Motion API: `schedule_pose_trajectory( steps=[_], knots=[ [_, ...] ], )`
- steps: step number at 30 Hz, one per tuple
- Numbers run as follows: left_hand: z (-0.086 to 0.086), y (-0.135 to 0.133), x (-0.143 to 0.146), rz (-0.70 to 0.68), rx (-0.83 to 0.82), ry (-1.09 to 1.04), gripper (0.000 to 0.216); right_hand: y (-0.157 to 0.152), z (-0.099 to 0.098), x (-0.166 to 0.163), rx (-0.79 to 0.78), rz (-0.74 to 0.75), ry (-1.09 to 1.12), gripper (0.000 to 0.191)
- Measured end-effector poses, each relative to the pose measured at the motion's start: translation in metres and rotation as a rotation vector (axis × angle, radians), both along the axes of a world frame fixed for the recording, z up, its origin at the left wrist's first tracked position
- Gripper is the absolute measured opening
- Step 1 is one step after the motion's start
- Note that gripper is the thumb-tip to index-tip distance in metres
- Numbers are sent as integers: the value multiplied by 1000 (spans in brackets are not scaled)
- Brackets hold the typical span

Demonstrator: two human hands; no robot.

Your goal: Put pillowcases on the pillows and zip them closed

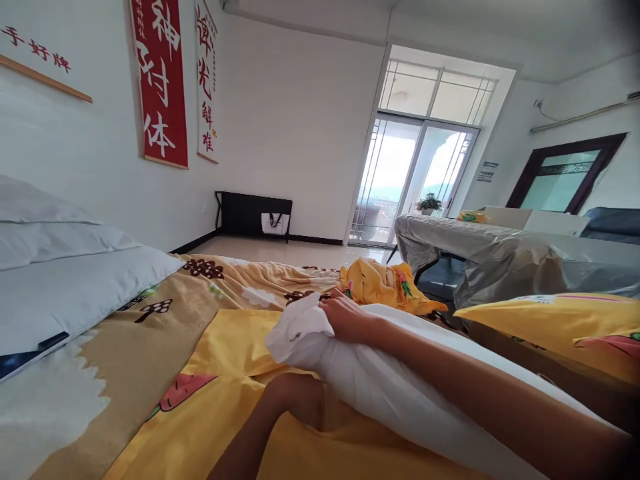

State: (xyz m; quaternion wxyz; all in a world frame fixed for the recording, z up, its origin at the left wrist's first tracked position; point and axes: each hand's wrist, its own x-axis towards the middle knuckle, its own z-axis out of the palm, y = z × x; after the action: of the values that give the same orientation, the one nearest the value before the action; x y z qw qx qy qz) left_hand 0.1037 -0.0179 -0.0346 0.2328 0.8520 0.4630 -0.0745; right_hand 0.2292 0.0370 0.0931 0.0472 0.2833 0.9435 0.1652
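Note:
My right hand (347, 318) grips the corner of a white pillow (373, 380), its fingers closed on the bunched fabric. The pillow lies slantwise under my right forearm, with a small mark near the gripped corner. My left hand (303, 397) is bent at the wrist against a yellow pillowcase (235, 407) with a printed watermelon slice. Folds of the yellow cloth and the hand's own angle hide its fingers. The pillowcase lies spread on the bed, partly beneath the pillow, close beside the left hand.
A patterned brown blanket (250, 277) covers the bed. Crumpled yellow cloth (375, 283) lies past the pillow; another yellow pillow (555, 323) is at right. White pillows (90, 267) are stacked at left, beside a dark flat object (33, 353). Beyond stands a plastic-covered table (500, 247).

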Motion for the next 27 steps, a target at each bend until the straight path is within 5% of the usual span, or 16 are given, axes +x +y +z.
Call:
schedule_pose_trajectory(
  steps=[5, 8, 15, 19, 27],
  knots=[
    [0, 13, -79, 252, -30, -41, 13, 11, -23, -9, -22, -34, 3, 38],
    [-1, 18, -109, 410, 112, -89, 28, 17, -21, -6, -40, 3, 24, 53],
    [-36, 36, -92, 529, 362, -150, 63, 18, -18, -8, -108, 73, -55, 34],
    [-47, 44, -86, 559, 424, -168, 19, 11, -22, -19, -122, 75, -203, 23],
    [-29, 47, -88, 852, 539, -288, 7, 15, -46, -62, -230, 159, -412, 23]
  ],
)
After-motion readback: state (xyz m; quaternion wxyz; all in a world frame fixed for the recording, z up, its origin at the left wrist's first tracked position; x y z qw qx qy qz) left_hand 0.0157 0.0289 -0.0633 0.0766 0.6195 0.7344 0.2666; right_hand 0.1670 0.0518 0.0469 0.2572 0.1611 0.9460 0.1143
